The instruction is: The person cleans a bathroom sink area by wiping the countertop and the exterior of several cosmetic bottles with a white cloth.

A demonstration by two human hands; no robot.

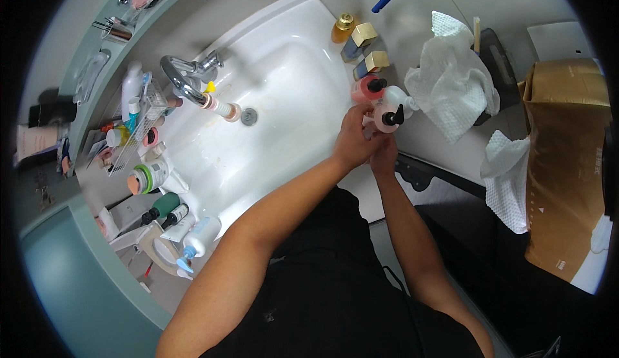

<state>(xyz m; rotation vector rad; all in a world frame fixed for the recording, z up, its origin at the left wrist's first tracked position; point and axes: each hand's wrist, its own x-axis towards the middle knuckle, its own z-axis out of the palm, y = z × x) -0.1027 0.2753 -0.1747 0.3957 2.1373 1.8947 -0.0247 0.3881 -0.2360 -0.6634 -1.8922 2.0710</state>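
A clear pale-pink pump bottle (385, 122) with a black pump head stands upright between my hands at the sink's right rim. My left hand (354, 138) wraps around its near left side. My right hand (384, 154) closes on its lower near side, partly hidden behind the left hand. Just beyond it are a red-pink bottle (362, 89) with a black cap and a white translucent bottle (396, 97). Farther back along the same ledge come two dark-blue boxes or bottles with gold caps (376, 62) (363, 34) and an amber bottle (342, 29) with a gold top.
A white washbasin (285, 164) with a chrome faucet (186, 80) lies to the left. Toiletries and a wire basket (145, 111) line its left side. Crumpled white paper towels (452, 77) and a large brown-gold package (566, 164) are at right.
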